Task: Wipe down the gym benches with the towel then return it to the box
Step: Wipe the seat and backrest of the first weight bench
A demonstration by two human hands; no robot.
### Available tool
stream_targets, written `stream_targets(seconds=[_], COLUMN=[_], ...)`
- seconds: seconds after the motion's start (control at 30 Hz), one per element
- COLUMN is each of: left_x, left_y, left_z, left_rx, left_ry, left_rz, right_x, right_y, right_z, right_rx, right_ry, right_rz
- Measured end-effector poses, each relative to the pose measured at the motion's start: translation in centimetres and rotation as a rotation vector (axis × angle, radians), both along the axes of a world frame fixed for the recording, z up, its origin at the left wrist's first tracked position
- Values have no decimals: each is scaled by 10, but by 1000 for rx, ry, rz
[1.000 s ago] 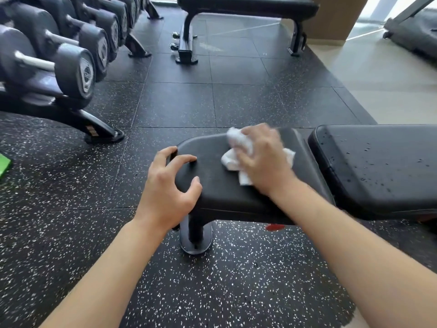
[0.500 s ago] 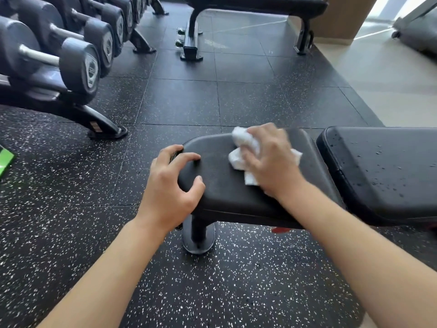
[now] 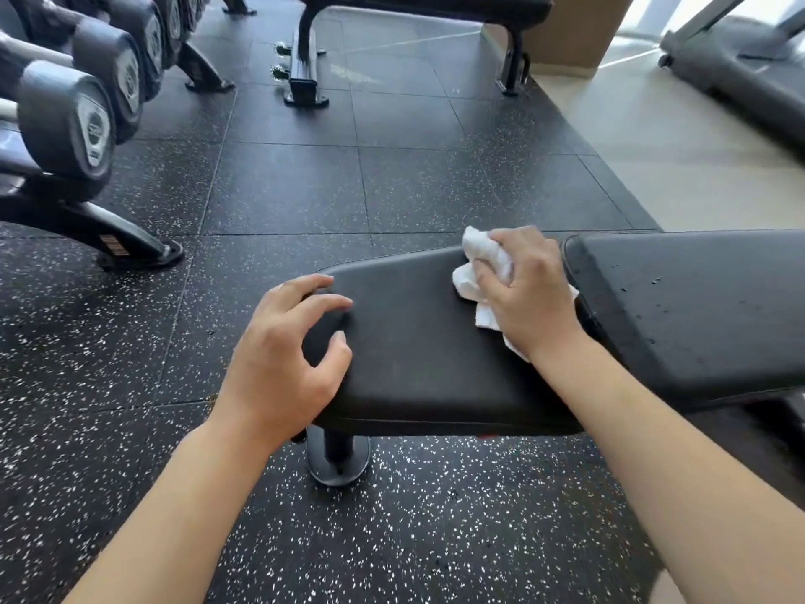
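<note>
Wiping step in progress, seat pad of near bench (image 3: 427, 350). R hand (image 3: 529, 289) sits at pad's far-right corner, approx 1 o'clock from pad centre, fingers curled round white towel (image 3: 477, 272), bunched, pressed onto the vinyl; towel edges poke out at 11 and 5 o'clock of the hand. L hand (image 3: 283, 364) at pad's 9 o'clock end, fingers bent claw-like, tips and thumb touching pad edge, holding nothing, looks like bracing.

Back pad (image 3: 697, 307) at 3 o'clock of the seat, just beside it across a narrow gap, has water droplets on it, so prob not wiped yet. Second bench (image 3: 418, 2) at 12 o'clock, well apart. Dumbbell rack (image 3: 78, 124) at 10 o'clock. Box not in view.

To do it well: flatten towel more for wider contact, keep even downward pressure, overlapping strokes from 1 toward 9 o'clock, incl. rim and the gap by the back pad. Keep L hand off the wiped area. Then droplets on back pad, then far bench.
</note>
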State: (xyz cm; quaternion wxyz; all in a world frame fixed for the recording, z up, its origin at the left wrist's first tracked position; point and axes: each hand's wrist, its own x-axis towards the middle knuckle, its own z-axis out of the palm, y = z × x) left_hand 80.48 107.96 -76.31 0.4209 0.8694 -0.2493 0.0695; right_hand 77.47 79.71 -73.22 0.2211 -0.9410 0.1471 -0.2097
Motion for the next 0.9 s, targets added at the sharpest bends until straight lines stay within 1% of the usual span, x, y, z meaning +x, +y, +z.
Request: stream_targets(seconds=[0.13,0.23,0.3,0.37,0.5,0.57,0.7,0.8,0.9], left_x=[8,17,21,21,26,33,42,42,44], left_y=[-8,-18,-30,-47,-76,-83,-85,-85,-86], left_z=[5,13,16,17,17,16,13,11,13], left_rx=[34,79,162,253,343,343,293,272,248], left_ry=[-5,35,5,-25,-64,-78,-98,-98,-82], left_rz=[-59,-94,-123,-167,-254,-286,-292,-288,-276], right_x=[-18,-31,-38,-49,-77,-86,-80,-52,-3], right_y=[64,66,52,33,3,-3,-6,-14,-25], right_z=[-6,-3,1,2,2,0,-4,-1,9], right_rx=[-2,6,16,36,73,113,116,162,233], right_ry=[21,54,77,71,37,29,13,21,67], right_rz=[316,406,369,250,33,-32,-66,-95,-135])
